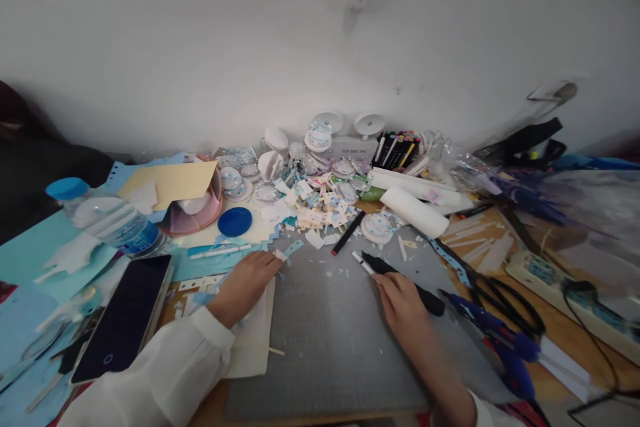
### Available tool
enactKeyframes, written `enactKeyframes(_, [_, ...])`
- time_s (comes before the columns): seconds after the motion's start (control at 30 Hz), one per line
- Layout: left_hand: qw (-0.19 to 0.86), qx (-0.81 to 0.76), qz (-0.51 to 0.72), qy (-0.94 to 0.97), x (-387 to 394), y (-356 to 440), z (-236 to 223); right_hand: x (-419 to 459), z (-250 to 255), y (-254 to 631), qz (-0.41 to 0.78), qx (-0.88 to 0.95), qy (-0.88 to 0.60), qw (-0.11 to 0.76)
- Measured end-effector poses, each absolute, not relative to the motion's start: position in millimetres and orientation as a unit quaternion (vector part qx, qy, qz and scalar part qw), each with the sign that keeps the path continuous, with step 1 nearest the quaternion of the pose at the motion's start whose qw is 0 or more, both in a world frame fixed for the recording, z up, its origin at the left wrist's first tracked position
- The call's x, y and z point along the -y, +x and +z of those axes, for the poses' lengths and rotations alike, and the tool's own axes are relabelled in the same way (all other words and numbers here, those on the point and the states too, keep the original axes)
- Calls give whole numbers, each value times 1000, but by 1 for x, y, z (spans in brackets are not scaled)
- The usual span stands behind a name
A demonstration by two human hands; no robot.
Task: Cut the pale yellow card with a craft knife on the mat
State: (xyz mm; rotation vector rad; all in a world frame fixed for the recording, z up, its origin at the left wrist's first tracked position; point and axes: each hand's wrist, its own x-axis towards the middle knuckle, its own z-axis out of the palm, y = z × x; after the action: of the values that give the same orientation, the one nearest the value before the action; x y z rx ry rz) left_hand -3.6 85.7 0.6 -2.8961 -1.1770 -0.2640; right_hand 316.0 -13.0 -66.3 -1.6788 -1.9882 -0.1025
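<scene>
Over the left side of a grey cutting mat, my left hand is closed, with a small piece of white paper at its fingertips. My right hand pinches a slim white pen, its tip angled up and left just above the mat. Beside that hand, partly behind its fingers, lies a black utility knife. A black marker with a red end rests farther up the mat. At the mat's back edge is a heap of small cut paper pieces.
Left stand a water bottle and a dark phone; a blue lid lies behind. Right are black scissors, a blue glue gun, a power strip and a paper roll. A marker box stands by the wall.
</scene>
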Motion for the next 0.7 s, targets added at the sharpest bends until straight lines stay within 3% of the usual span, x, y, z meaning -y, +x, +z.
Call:
enactKeyframes(0.43, [69, 404, -114, -905, -55, -56, 21, 5, -62, 339, -98, 696, -679, 211])
enactKeyframes(0.7, [37, 420, -164, -892, -40, -63, 34, 6, -49, 303, -58, 739, -640, 204])
